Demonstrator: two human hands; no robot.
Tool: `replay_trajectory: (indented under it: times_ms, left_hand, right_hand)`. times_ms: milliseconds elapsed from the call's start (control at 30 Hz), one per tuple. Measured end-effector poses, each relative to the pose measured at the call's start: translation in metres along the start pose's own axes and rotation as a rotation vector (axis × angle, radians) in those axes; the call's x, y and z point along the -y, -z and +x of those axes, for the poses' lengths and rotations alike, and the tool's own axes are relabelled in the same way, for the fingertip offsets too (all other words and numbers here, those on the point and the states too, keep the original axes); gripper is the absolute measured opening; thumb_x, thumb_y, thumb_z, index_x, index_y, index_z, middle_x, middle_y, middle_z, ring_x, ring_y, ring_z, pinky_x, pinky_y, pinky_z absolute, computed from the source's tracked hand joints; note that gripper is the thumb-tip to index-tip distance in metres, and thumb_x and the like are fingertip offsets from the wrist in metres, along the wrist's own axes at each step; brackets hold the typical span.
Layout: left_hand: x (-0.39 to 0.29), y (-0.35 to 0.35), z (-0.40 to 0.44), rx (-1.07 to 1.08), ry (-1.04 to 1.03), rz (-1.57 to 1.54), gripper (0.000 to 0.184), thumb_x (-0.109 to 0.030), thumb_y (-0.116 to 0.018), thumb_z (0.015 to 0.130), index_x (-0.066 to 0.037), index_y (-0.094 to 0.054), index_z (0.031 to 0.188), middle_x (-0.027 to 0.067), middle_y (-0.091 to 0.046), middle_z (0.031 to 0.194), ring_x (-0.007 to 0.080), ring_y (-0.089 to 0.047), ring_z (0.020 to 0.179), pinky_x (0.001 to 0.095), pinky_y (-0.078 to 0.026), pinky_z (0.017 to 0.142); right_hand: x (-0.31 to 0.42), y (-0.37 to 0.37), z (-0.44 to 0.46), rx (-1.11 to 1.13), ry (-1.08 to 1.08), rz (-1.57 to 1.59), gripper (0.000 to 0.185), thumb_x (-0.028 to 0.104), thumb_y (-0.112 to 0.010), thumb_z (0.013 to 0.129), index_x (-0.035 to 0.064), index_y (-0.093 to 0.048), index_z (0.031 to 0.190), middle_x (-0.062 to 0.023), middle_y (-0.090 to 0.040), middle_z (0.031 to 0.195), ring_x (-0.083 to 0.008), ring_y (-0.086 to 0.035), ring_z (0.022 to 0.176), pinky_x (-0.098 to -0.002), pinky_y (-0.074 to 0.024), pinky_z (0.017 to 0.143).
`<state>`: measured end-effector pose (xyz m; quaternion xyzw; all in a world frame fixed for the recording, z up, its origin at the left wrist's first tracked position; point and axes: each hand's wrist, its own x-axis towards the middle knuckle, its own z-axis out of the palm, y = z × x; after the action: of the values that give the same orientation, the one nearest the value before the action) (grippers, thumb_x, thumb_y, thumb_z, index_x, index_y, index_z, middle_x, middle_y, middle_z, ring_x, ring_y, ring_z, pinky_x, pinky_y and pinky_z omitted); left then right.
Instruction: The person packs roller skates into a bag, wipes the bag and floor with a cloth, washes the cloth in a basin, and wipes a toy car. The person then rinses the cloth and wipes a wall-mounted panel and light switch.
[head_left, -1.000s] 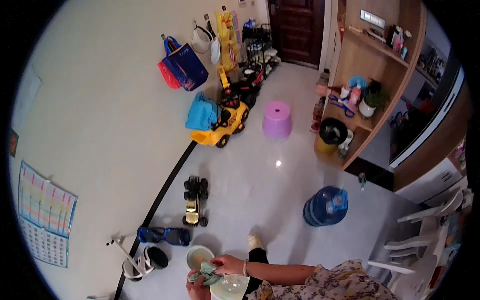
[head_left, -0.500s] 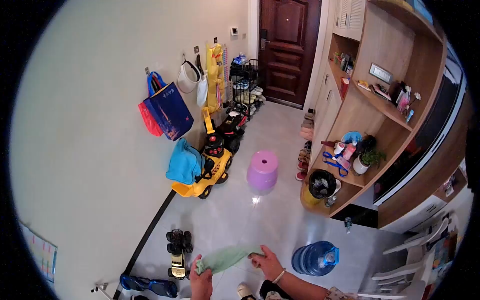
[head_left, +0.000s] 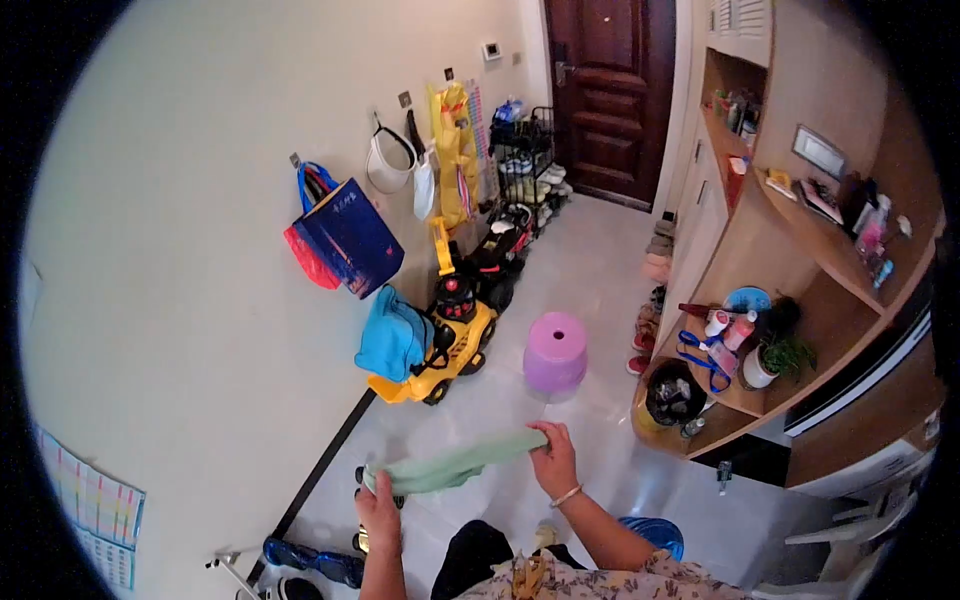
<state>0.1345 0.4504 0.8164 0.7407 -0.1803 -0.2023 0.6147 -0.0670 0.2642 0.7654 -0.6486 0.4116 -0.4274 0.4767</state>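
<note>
A light green cloth (head_left: 455,468) is stretched between my two hands above the floor, sagging slightly along its lower edge. My left hand (head_left: 380,505) grips its left end, thumb on top. At the other end, higher up, my right hand (head_left: 554,460) pinches the cloth's corner, with a bracelet (head_left: 567,494) on the wrist. Behind the cloth's left part, a toy truck (head_left: 362,538) on the floor is mostly hidden. The purple stool (head_left: 556,352) stands beyond my hands.
A yellow ride-on toy (head_left: 440,350) with a blue bag (head_left: 392,335) on it stands by the left wall. On the right are a wooden shelf unit (head_left: 800,260), a trash bin (head_left: 672,395) and a water jug (head_left: 655,535). A hoverboard (head_left: 315,562) lies at lower left.
Both hands have risen with the cloth, which is now pulled straighter between them. The view has shifted, and my forearms and patterned top show more.
</note>
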Motion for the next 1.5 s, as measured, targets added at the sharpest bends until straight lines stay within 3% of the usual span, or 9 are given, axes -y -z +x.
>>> replay_trajectory:
  times_ms: [67,133,300,533,733,800,833,900,1500]
  left_hand:
    - [-0.008,-0.013,0.019,-0.118,0.191,-0.239,0.044,-0.035,-0.054,0.094,-0.001,-0.050,0.121,0.0108,-0.058,0.114,0.0208,-0.055,0.103,0.0363,-0.046,0.087]
    - [-0.019,-0.032,0.039,0.048,0.175,-0.751,0.051,-0.036,-0.045,0.097,-0.011,-0.033,0.141,0.0065,-0.055,0.120,0.0249,-0.046,0.119,0.0420,-0.039,0.099]
    - [-0.042,-0.059,0.117,0.229,0.192,-0.791,0.048,-0.042,-0.034,0.099,-0.019,-0.032,0.141,0.0149,-0.051,0.125,0.0249,-0.056,0.105,0.0425,-0.045,0.091]
    - [-0.065,-0.120,0.277,0.610,0.329,-0.781,0.054,-0.038,-0.038,0.097,-0.008,-0.031,0.142,0.0131,-0.049,0.131,0.0218,-0.053,0.111,0.0372,-0.042,0.095]
    - [-0.037,-0.236,0.334,1.263,0.600,-0.512,0.067,-0.053,-0.045,0.090,-0.010,-0.034,0.141,0.0136,-0.045,0.137,0.0245,-0.047,0.122,0.0412,-0.041,0.099]
    - [-0.053,-0.269,0.334,1.252,0.693,-0.719,0.070,-0.056,-0.042,0.091,-0.011,-0.030,0.142,0.0145,-0.042,0.139,0.0268,-0.044,0.125,0.0436,-0.038,0.102]
    - [-0.061,-0.283,0.337,1.217,0.785,-0.935,0.073,-0.059,-0.039,0.091,-0.011,-0.027,0.144,0.0154,-0.039,0.142,0.0290,-0.042,0.127,0.0460,-0.034,0.105]
    - [-0.074,-0.307,0.345,1.252,0.775,-0.928,0.075,-0.061,-0.036,0.091,-0.011,-0.024,0.145,0.0159,-0.036,0.143,0.0305,-0.039,0.129,0.0479,-0.032,0.106]
    - [-0.105,-0.412,0.383,0.929,0.691,-0.814,0.045,-0.034,-0.045,0.096,-0.003,-0.047,0.130,0.0095,-0.050,0.130,0.0214,-0.050,0.119,0.0404,-0.041,0.099]
  right_hand:
    - [-0.024,-0.009,0.025,-0.013,0.143,-0.050,0.025,0.002,-0.058,0.083,0.0051,-0.059,0.108,-0.0066,-0.054,0.093,-0.0152,-0.053,0.077,-0.0270,-0.0446,0.067]
    - [-0.040,-0.020,0.038,0.110,-0.231,0.172,0.029,0.000,-0.054,0.084,0.0051,-0.056,0.113,-0.0052,-0.054,0.094,-0.0124,-0.052,0.079,-0.0257,-0.0448,0.067]
    - [-0.043,-0.071,0.097,0.056,-0.468,0.591,0.033,0.000,-0.048,0.086,0.0064,-0.052,0.118,-0.0052,-0.054,0.100,-0.0108,-0.054,0.087,-0.0256,-0.0465,0.071]
    - [-0.073,-0.151,0.177,0.099,-0.647,0.390,0.027,0.013,-0.053,0.091,0.0081,-0.054,0.118,-0.0050,-0.057,0.107,-0.0132,-0.056,0.098,-0.0301,-0.0464,0.080]
    - [-0.045,-0.164,0.257,0.220,-0.696,1.171,0.033,0.024,-0.059,0.088,0.0063,-0.059,0.115,-0.0058,-0.060,0.112,-0.0193,-0.057,0.106,-0.0349,-0.0414,0.095]
    - [-0.039,-0.154,0.275,0.282,-0.859,1.879,0.038,0.030,-0.057,0.087,0.0098,-0.058,0.118,-0.0058,-0.059,0.120,-0.0231,-0.056,0.110,-0.0381,-0.0392,0.100]
    - [-0.043,-0.151,0.282,0.157,-0.660,1.425,0.039,0.035,-0.055,0.087,0.0122,-0.058,0.119,-0.0052,-0.059,0.122,-0.0232,-0.055,0.112,-0.0387,-0.0382,0.102]
    - [-0.021,-0.131,0.315,0.066,-0.767,1.610,0.053,0.060,-0.044,0.087,0.0215,-0.056,0.122,-0.0003,-0.057,0.127,-0.0189,-0.049,0.121,-0.0403,-0.0297,0.108]
    - [-0.021,-0.034,0.507,0.238,-0.697,1.348,0.043,0.040,-0.037,0.099,0.0052,-0.055,0.115,-0.0124,-0.061,0.111,-0.0244,-0.063,0.095,-0.0364,-0.0520,0.083]
